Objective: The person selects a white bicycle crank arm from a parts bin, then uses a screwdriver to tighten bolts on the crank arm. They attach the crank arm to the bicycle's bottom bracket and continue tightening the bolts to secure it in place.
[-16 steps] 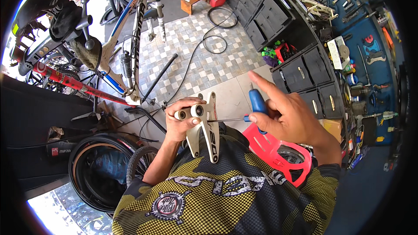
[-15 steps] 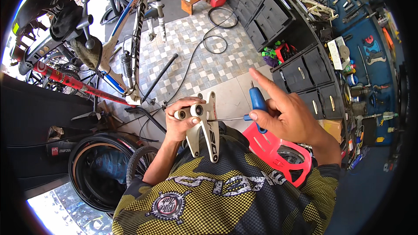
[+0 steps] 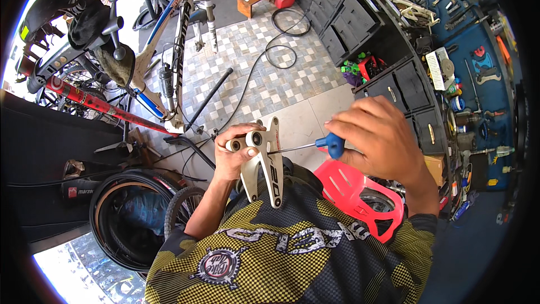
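My left hand (image 3: pixel 229 163) is closed around the upper end of a white bike suspension rocker link (image 3: pixel 271 174), its thumb lying beside a round bearing. Two arms of the link point down toward my shirt. In front of my right side, my right hand (image 3: pixel 382 143) has its fingers bent over the blue handle of a T-handle hex key (image 3: pixel 336 145). The key's thin steel shaft runs leftward to the side of the link. Where its tip sits exactly, at or in the link, I cannot tell.
A bike frame (image 3: pixel 180 50) hangs on a red-armed repair stand (image 3: pixel 95 104) at the left. Tyres (image 3: pixel 104 202) lie at lower left. Black drawers (image 3: pixel 402 87) and a blue tool board (image 3: pixel 478 79) line the right. A red plastic seat (image 3: pixel 349 183) is beside me. A black hose (image 3: pixel 256 70) crosses the tiled floor.
My right hand has turned, and its raised index finger has folded down over the handle. The hex key's handle has rotated with it. My left hand and the link are nearly still.
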The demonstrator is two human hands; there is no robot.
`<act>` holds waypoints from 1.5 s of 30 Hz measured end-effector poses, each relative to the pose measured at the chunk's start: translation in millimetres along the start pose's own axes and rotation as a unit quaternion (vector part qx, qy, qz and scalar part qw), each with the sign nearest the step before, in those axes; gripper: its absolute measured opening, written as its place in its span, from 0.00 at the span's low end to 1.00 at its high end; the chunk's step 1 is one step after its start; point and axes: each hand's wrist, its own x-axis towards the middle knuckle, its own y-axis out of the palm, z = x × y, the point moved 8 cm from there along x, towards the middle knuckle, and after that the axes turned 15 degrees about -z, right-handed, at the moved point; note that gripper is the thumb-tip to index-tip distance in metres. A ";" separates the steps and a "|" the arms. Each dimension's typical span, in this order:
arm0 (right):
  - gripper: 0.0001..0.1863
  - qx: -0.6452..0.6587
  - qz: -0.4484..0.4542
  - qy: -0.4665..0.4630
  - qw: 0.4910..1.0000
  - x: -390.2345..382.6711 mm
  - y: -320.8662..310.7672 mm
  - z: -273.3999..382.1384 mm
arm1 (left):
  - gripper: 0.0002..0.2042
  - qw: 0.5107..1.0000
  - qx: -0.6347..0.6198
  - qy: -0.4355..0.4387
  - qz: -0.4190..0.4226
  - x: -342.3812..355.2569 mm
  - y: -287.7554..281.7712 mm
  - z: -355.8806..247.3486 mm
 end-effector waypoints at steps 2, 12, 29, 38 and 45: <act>0.19 0.135 0.038 0.218 0.966 -18.1 23.3 -24.1 | 0.22 0.999 0.035 0.020 0.003 0.4 1.2 -3.1; 0.13 0.221 0.050 0.424 0.877 -65.2 62.1 -75.7 | 0.21 0.981 0.184 0.041 -0.037 20.5 -4.1 -4.2; 0.31 0.696 -0.025 0.500 0.516 -76.1 243.9 -28.1 | 0.29 0.886 -0.381 -0.245 -0.098 36.2 44.5 71.1; 0.27 0.772 -0.014 0.523 0.361 -78.7 267.1 -49.2 | 0.16 0.953 -0.163 -0.029 -0.252 53.7 49.3 74.4; 0.20 0.693 -0.048 0.503 0.514 -80.3 262.9 -93.2 | 0.15 0.956 -0.065 0.007 -0.286 49.7 21.0 88.4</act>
